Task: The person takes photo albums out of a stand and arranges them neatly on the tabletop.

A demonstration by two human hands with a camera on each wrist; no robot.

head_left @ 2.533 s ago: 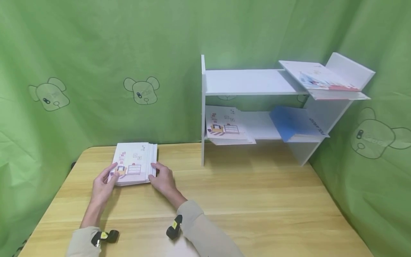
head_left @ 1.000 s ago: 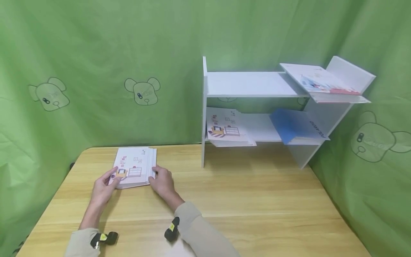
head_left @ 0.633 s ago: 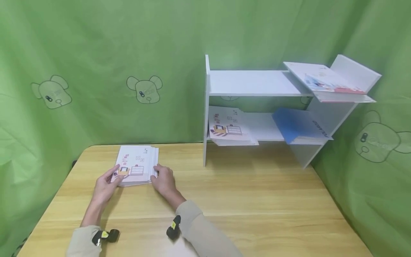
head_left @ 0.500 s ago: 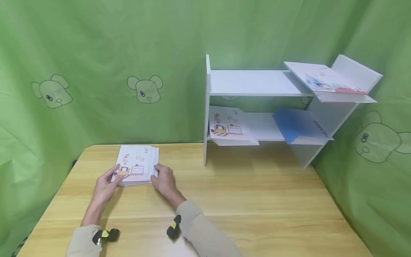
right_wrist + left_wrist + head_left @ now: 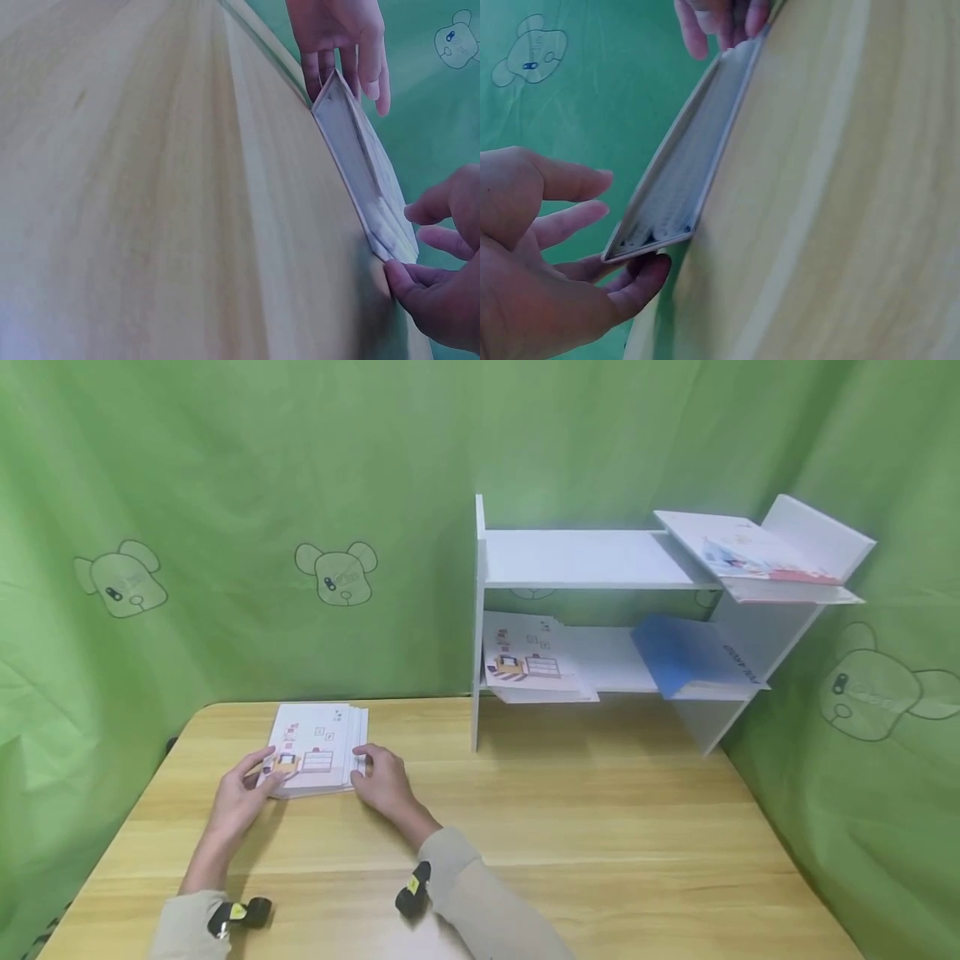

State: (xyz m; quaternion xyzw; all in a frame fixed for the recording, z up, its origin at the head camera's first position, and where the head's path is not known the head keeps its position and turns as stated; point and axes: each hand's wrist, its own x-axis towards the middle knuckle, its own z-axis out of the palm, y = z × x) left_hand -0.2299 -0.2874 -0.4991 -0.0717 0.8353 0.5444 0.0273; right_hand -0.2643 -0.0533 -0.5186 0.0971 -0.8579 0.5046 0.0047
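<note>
A thin book (image 5: 311, 743) with a white cover, printed with a small furniture picture, lies at the table's far left. Its loose page edges show in layers on the right side. My left hand (image 5: 238, 789) is at its left edge; in the left wrist view the lower fingers (image 5: 649, 281) touch the spine while the thumb and index finger stand apart from the cover. At the opposite edge is my right hand (image 5: 384, 781), with one fingertip against the book's lower corner in the right wrist view and the upper fingertips close to the cover.
A white shelf unit (image 5: 592, 560) stands at the back right of the wooden table (image 5: 570, 843). On its lower shelf lie similar white books (image 5: 525, 652) and a blue book (image 5: 686, 652). White-and-red books (image 5: 757, 547) rest on top. Green curtains (image 5: 225, 468) hang behind.
The head view shifts slightly between frames. Both hands stay at the book's two edges, and the book keeps its place on the table.
</note>
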